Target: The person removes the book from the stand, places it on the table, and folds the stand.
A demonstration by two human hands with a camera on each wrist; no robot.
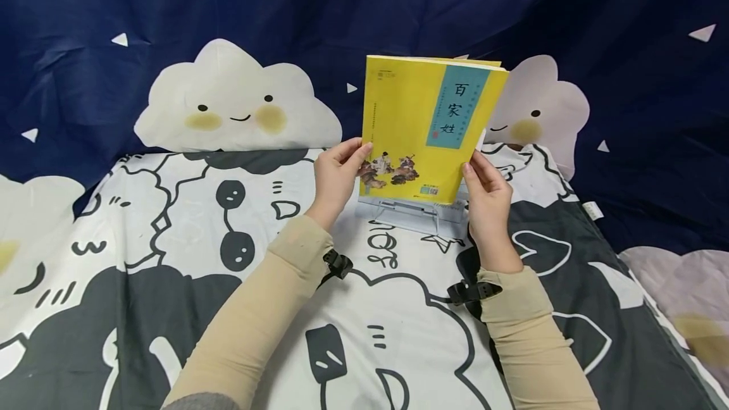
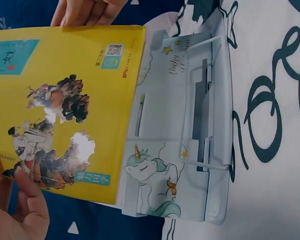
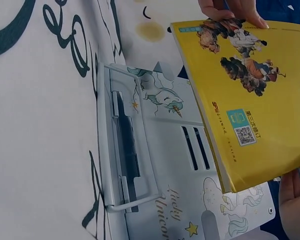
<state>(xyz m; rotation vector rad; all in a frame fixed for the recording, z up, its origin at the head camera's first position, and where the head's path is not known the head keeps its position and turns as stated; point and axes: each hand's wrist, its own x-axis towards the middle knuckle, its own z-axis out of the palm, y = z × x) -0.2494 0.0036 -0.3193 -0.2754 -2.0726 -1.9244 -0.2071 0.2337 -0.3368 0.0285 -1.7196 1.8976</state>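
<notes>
A yellow paperback book [image 1: 418, 125] with a teal title panel is held up by both hands, its front cover facing me. My left hand [image 1: 337, 176] pinches its left edge, thumb on the cover. On the opposite edge my right hand [image 1: 488, 198] grips in the same way. Behind and below the book stands a pale book stand [image 2: 165, 120] printed with unicorns; the book hides much of it in the head view. The stand's wire page holder [image 3: 150, 165] shows in the right wrist view. The book's lower edge is in front of the stand's back plate.
A cloth [image 1: 364, 299] with black and white cartoon drawings covers the surface under the stand. Behind hangs a dark blue curtain [image 1: 398, 5] with white triangles and smiling clouds. Black straps [image 1: 474, 291] circle both wrists.
</notes>
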